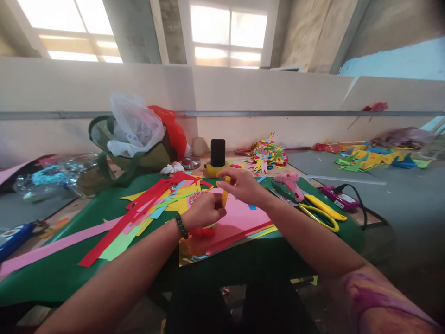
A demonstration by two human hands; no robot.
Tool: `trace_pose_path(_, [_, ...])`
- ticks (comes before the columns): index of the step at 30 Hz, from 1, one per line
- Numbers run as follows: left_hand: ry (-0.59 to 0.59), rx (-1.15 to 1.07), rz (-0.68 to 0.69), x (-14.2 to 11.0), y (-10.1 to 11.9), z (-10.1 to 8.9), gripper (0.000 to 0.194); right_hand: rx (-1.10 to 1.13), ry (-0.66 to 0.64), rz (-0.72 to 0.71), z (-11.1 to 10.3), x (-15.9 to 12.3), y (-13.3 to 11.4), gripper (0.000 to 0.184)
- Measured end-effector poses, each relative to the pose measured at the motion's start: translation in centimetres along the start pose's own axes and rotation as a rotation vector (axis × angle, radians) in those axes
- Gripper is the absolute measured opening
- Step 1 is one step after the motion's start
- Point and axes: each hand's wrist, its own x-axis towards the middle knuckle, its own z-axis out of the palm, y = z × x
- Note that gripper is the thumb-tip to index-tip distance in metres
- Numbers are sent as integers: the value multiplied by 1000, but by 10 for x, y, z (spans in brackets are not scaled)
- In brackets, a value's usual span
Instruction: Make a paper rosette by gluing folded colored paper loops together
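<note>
A small yellow paper strip stands upright between my two hands, above the coloured sheets. Its lower part is pinched by my left hand, fingers closed, a dark bead bracelet on the wrist. My right hand grips the strip near its top, thumb and fingers pressed together. Beneath them lies a stack of coloured paper, pink on top. Something red rests on it under my left wrist. Left of the stack, long paper strips in red, pink, green and yellow overlap on the green cloth.
A pink glue gun and yellow-handled scissors lie at the right, near a purple device. A phone stands behind my hands. Further back are a paper flower ball and a bag with plastic inside.
</note>
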Motion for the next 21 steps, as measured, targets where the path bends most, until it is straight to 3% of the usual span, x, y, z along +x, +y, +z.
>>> trace_pose_path(4, [-23,-254,-48,2,1,-7,31,185,10,24,8,7,28,23])
trace_pose_path(8, [-155,-707,-289,7,-7,-6,59,287,-3,-4,14,4,41,22])
trace_pose_path(11, [-210,-885,-312,9,-15,-4,56,330,41,-22,20,5,44,21])
trace_pose_path(17, [-148,-996,-350,10,-14,-4,39,376,75,-49,22,5,40,24])
trace_pose_path(21, [-54,-931,-304,11,-10,-3,45,353,56,-4,20,4,37,34])
